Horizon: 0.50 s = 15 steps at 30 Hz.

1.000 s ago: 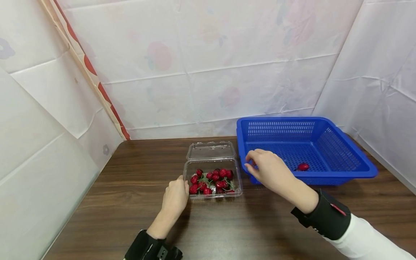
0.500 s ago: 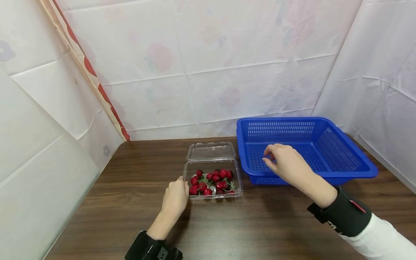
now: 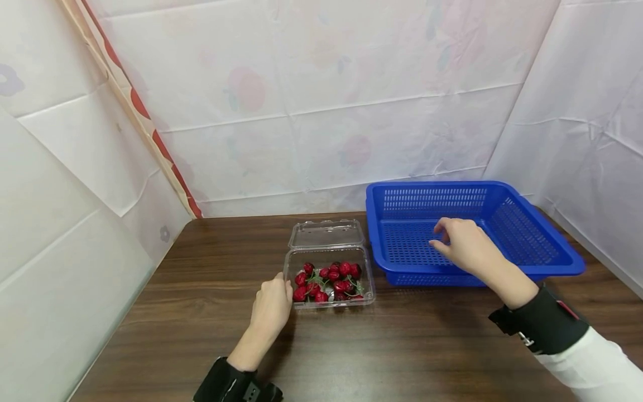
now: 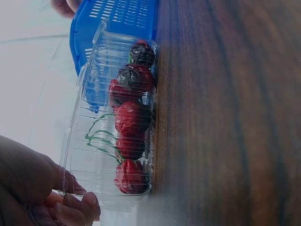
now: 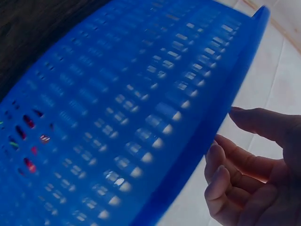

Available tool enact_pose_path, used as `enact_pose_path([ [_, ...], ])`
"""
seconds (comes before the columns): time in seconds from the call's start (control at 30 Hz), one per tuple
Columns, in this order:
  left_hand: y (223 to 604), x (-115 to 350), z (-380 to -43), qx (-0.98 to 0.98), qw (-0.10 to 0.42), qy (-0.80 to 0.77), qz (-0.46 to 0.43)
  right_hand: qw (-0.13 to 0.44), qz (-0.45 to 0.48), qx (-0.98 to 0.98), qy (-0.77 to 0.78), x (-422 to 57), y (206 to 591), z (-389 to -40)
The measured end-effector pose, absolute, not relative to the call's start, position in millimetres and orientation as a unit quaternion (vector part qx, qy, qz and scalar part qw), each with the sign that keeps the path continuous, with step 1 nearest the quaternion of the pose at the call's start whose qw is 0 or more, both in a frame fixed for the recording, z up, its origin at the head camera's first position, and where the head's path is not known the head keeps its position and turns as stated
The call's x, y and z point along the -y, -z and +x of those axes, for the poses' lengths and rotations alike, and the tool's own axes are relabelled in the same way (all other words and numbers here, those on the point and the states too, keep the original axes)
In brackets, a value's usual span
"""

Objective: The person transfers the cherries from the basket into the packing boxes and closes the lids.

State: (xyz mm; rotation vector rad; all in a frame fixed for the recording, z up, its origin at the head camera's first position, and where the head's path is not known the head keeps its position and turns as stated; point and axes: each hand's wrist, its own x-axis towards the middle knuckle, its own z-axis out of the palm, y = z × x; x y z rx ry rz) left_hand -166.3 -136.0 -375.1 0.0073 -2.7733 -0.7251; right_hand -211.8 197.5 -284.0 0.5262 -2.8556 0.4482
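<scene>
A clear plastic clamshell box [image 3: 368, 287] lies with its lid folded back on the wooden table. Inside it are several red cherries [image 3: 312, 288] with green stems. My left hand [image 3: 271, 304] grips the box's left side, and the left wrist view shows its fingers at the rim. My right hand [image 3: 469, 245] hovers over a blue perforated basket [image 3: 427, 191], holding nothing. In the right wrist view its thumb stands apart from the loosely bent fingers. A bit of red fruit [image 5: 29, 165] shows through the basket's slots there. In the head view that spot is hidden behind my right hand.
The basket stands right of the box, close beside it, near the back wall. White printed sheets [image 3: 321, 111] hang behind and at both sides. Wooden tabletop [image 3: 382, 352] extends in front of the box and basket.
My right hand has moved right, from the basket's near left edge to over its inside, and now covers the red fruit there. The left hand and the box have kept their place.
</scene>
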Motion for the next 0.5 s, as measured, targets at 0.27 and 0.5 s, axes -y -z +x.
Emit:
enact_pose_path([
  [0.27,375,136,-166,0.957,0.144,0.251,0.004,0.027,0.148,0.974,-0.169,-216,291,-223],
  [0.5,375,135,-166,0.957,0.143,0.251,0.005,-0.022,0.141,0.974,-0.173,-230,299,-231],
])
